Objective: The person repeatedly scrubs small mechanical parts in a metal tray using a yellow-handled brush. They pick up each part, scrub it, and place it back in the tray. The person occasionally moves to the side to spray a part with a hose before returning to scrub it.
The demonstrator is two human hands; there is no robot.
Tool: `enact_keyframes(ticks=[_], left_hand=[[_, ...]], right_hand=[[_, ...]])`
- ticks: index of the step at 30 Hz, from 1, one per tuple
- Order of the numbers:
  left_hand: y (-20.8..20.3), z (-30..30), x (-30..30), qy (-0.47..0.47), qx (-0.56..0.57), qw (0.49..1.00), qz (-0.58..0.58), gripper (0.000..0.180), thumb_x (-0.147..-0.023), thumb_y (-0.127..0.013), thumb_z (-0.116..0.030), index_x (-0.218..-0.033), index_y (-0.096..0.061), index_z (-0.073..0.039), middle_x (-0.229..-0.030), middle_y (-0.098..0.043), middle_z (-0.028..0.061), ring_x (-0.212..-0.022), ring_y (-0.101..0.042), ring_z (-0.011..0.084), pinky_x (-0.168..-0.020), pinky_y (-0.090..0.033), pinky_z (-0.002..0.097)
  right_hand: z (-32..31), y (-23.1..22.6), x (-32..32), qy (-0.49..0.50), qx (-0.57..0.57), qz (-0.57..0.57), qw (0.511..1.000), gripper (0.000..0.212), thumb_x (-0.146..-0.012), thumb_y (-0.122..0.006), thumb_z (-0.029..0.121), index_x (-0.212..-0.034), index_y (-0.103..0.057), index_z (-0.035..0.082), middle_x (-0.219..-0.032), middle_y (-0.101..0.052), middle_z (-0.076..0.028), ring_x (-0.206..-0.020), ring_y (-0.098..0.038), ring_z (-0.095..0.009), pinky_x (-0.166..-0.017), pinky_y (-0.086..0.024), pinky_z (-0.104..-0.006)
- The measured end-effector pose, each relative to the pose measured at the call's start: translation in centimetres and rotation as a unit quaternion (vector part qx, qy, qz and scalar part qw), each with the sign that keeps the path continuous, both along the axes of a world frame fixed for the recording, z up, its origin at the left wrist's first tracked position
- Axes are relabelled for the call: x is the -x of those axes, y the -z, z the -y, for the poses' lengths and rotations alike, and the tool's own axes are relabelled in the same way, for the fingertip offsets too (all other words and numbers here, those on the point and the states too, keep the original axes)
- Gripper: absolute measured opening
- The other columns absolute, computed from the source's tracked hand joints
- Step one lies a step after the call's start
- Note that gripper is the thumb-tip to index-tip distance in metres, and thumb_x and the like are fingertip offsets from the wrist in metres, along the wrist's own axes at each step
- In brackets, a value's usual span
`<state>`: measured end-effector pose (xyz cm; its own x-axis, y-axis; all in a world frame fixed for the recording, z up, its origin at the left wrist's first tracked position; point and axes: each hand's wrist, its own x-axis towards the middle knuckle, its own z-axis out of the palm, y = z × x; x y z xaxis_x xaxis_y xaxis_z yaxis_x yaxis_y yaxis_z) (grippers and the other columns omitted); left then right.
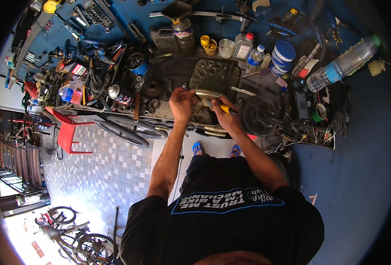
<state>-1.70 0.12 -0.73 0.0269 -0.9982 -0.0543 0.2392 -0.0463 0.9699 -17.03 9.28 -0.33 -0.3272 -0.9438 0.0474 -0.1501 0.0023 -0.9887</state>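
Note:
Both my hands are over the workbench (164,109), either side of a shallow, round, brass-coloured metal piece (209,94). My left hand (182,104) is closed at its left edge, fingertips pinched together; what they hold, if anything, is too small to make out. My right hand (224,115) is wrapped round a tool with a yellow-and-black handle (229,109); its working end is hidden, so I cannot tell its kind. Beyond the metal piece, several bearing rings (211,67) lie on a flat dark board (206,81). A crankset with a dark chainring (261,115) lies right of my right hand.
A cassette sprocket (153,88), a wrench (137,101) and a spray can (116,92) lie to the left. Along the back stand yellow cups (208,45), a blue-and-white tub (283,55) and a large plastic bottle (343,65). Bicycle wheels (125,131) and a red chair (69,132) stand below left.

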Motion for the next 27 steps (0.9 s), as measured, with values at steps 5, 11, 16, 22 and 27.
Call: enact_keyframes(ticks=[5, 11, 16, 22, 27], left_hand=[[-0.1, -0.2, 0.3, -0.022, -0.003, 0.998, 0.051, 0.024, -0.091, -0.081, -0.007, -0.101, -0.059, -0.001, -0.086, -0.069, 0.0072, -0.073, -0.067, 0.0119, -0.058, -0.060, 0.0274], [0.9, 0.3, -0.7, -0.016, -0.093, 0.994, -0.061, 0.018, -0.093, -0.079, -0.007, -0.099, -0.062, -0.003, -0.084, -0.067, 0.0058, -0.072, -0.067, 0.0136, -0.060, -0.061, 0.0294], [1.0, 0.9, -1.4, 0.007, -0.137, 0.985, -0.109, 0.015, -0.094, -0.078, -0.007, -0.100, -0.064, -0.005, -0.093, -0.072, 0.0063, -0.076, -0.067, 0.0128, -0.063, -0.061, 0.0281], [2.3, 1.2, -1.6, 0.034, -0.123, 0.978, -0.167, 0.017, -0.096, -0.075, -0.003, -0.110, -0.067, -0.004, -0.100, -0.074, 0.0065, -0.081, -0.069, 0.0123, -0.067, -0.061, 0.0272], [1.8, 1.2, -1.1, 0.070, -0.132, 0.983, -0.108, 0.024, -0.097, -0.070, 0.000, -0.121, -0.066, -0.001, -0.123, -0.071, 0.0068, -0.093, -0.072, 0.0186, -0.072, -0.061, 0.0312]], right_hand=[[0.1, -2.5, -1.3, -0.039, 0.048, -0.128, 0.990, 0.022, -0.101, -0.069, 0.027, -0.102, -0.067, 0.005, -0.077, -0.068, -0.011, -0.069, -0.067, -0.019, -0.065, -0.051, -0.0325], [-0.3, 1.7, 0.4, -0.032, 0.041, -0.233, 0.971, 0.026, -0.095, -0.073, 0.034, -0.099, -0.066, 0.009, -0.082, -0.072, -0.015, -0.080, -0.070, -0.038, -0.069, -0.054, -0.0464], [-1.4, 2.9, 2.6, -0.062, 0.004, -0.331, 0.942, 0.028, -0.094, -0.072, 0.038, -0.097, -0.067, 0.011, -0.081, -0.072, -0.015, -0.082, -0.070, -0.039, -0.069, -0.053, -0.0505], [-1.3, 2.7, 3.1, -0.038, -0.029, -0.273, 0.961, 0.028, -0.095, -0.073, 0.039, -0.099, -0.069, 0.011, -0.083, -0.072, -0.014, -0.079, -0.070, -0.035, -0.070, -0.054, -0.0442], [0.9, 0.2, 2.4, -0.023, -0.042, -0.061, 0.997, 0.040, -0.100, -0.069, 0.048, -0.099, -0.067, 0.007, -0.080, -0.073, -0.007, -0.065, -0.066, -0.018, -0.058, -0.050, -0.0332]])
